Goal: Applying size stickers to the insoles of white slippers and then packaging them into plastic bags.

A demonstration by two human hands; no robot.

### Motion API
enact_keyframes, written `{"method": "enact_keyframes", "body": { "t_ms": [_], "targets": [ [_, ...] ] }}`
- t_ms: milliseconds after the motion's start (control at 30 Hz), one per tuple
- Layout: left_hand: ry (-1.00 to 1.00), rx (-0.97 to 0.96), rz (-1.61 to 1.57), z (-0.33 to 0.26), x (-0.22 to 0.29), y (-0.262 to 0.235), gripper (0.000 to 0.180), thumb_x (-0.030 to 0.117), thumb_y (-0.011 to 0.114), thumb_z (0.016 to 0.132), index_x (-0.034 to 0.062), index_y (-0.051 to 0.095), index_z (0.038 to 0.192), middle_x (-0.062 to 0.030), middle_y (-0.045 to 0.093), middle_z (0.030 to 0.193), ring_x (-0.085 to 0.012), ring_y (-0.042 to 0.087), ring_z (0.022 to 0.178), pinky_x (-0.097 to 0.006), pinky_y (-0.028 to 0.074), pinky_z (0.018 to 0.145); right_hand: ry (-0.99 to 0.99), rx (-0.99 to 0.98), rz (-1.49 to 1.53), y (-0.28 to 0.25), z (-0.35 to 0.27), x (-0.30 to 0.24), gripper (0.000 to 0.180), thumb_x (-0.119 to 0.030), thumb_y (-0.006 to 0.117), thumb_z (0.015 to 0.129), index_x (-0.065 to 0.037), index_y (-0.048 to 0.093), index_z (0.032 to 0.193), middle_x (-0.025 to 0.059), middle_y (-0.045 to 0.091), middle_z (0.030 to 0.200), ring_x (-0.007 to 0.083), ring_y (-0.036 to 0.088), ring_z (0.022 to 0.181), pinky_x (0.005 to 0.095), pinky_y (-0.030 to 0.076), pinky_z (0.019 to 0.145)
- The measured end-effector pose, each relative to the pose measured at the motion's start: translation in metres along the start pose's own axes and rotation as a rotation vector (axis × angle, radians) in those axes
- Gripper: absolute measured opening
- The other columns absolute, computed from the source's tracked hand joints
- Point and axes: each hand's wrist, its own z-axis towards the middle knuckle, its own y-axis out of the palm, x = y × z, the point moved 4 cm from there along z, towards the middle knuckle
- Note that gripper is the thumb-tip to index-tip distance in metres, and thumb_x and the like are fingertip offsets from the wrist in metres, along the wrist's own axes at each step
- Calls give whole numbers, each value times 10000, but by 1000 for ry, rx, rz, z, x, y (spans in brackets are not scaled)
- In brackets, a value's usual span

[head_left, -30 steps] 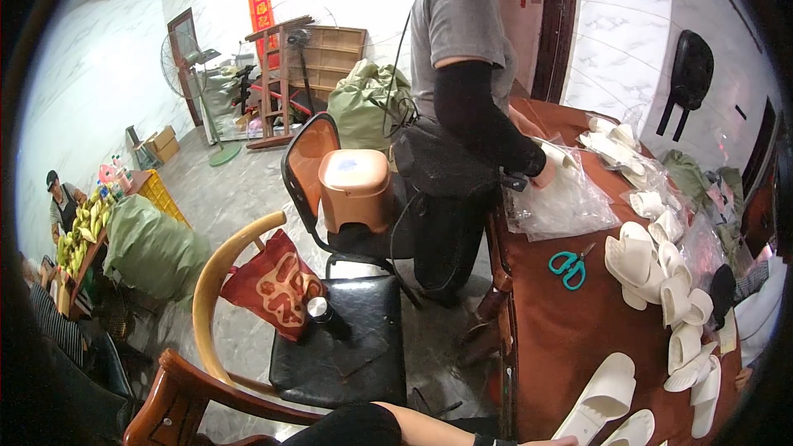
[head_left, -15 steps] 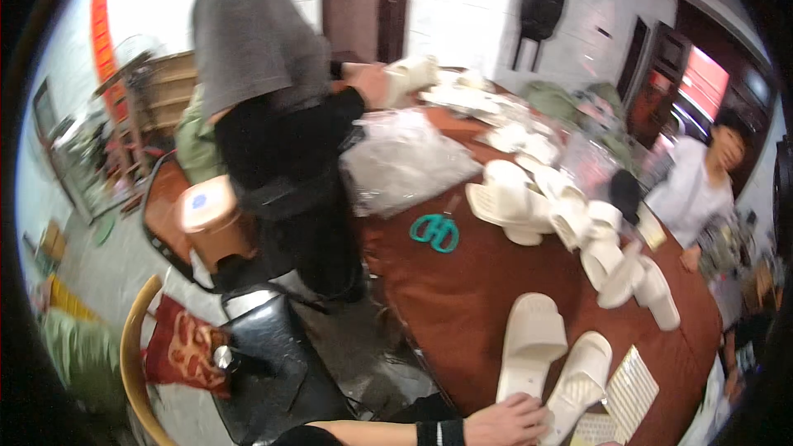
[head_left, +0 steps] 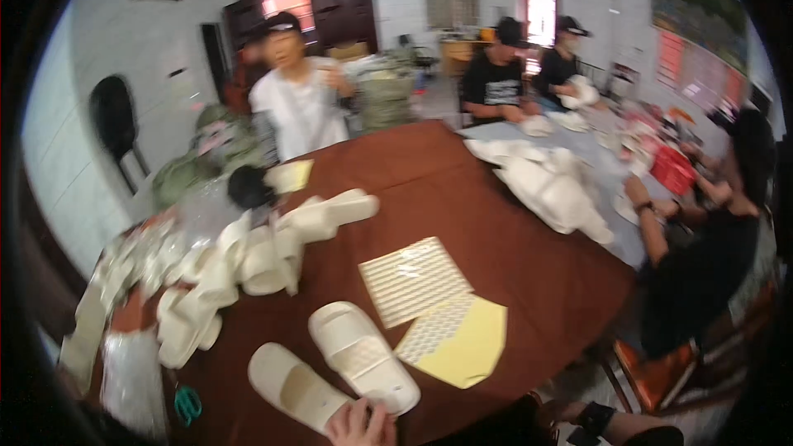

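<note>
Two cream slide slippers lie side by side on the brown-covered table, heels toward me. My left hand [head_left: 361,423] is at their heels, with bent fingers over the heel of the left slipper [head_left: 293,388] and touching the edge of the right slipper [head_left: 363,355]. A small mark shows on the right slipper's heel. Past its side lie a sheet with rows of small pale stickers [head_left: 413,281] and a partly used yellow sticker sheet [head_left: 475,334]. My right hand [head_left: 562,415], with a dark wristband, is low beyond the table edge, blurred, its fingers unclear.
More cream slippers [head_left: 268,260] stand in a row at the left, beside clear plastic bags [head_left: 132,380] and teal-handled scissors [head_left: 187,406]. A person in white [head_left: 301,107] stands across the table. Several people sit at a grey-covered table [head_left: 615,227] on the right, near a white heap [head_left: 549,186].
The view has swung to the right, so the far room and the other table now show. My left hand stays at the slippers' heels. My right hand has come into view.
</note>
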Motion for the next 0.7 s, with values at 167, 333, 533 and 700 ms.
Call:
{"method": "enact_keyframes", "body": {
  "t_ms": [167, 333, 533, 700],
  "targets": [
    [50, 1, 46, -1, 8, -7, 303, 178, 665, 835, 137, 657, 1136, -84, 618, 1168, -331, 545, 1095, -486, 415, 932, 330, 240, -808, -75, 39, 128, 456, -452, 559, 932, -28, 686, 1045, 67, 685, 869, 191, 632, 834, 370, 510, 767],
    [92, -14, 68, 4, 14, -3, 266, 168, 642, 861, 119, 677, 1120, -112, 637, 1149, -343, 565, 1066, -482, 435, 912, 179, 414, -422, -43, 42, 110, 502, -485, 532, 939, -69, 622, 1205, 88, 671, 1088, 215, 610, 1007, 376, 463, 898],
    [125, -7, 110, 1, 12, -7, 254, 178, 606, 897, 93, 684, 1124, -124, 640, 1159, -348, 569, 1063, -484, 445, 895, -222, 480, -391, 5, 28, 34, 713, -490, 499, 968, -130, 228, 1521, 118, 347, 1489, 269, 361, 1353, 409, 301, 1103],
    [227, 26, 92, -3, 2, 0, 249, 183, 607, 922, 71, 679, 1132, -157, 630, 1153, -361, 588, 1019, -488, 474, 866, -72, 425, -464, 14, 13, 16, 687, -461, 454, 1004, -150, 159, 1540, 114, 234, 1560, 254, 286, 1416, 412, 274, 1134]
  ]
}}
